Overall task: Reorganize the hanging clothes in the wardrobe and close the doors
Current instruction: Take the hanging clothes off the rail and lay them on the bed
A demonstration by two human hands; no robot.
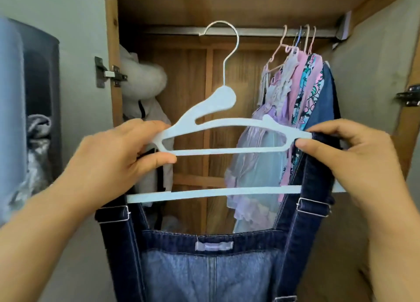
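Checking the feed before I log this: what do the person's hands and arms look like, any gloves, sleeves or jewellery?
Both are bare. The left hand and right hand wear no gloves, and no rings or watch show. Both forearms are uncovered to the frame edge, with no sleeve in view.

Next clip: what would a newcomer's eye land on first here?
Centre frame, a pale blue hanger held by the left hand and right hand, a denim pinafore hanging from it. Behind, pastel clothes bunch at the rail's right end.
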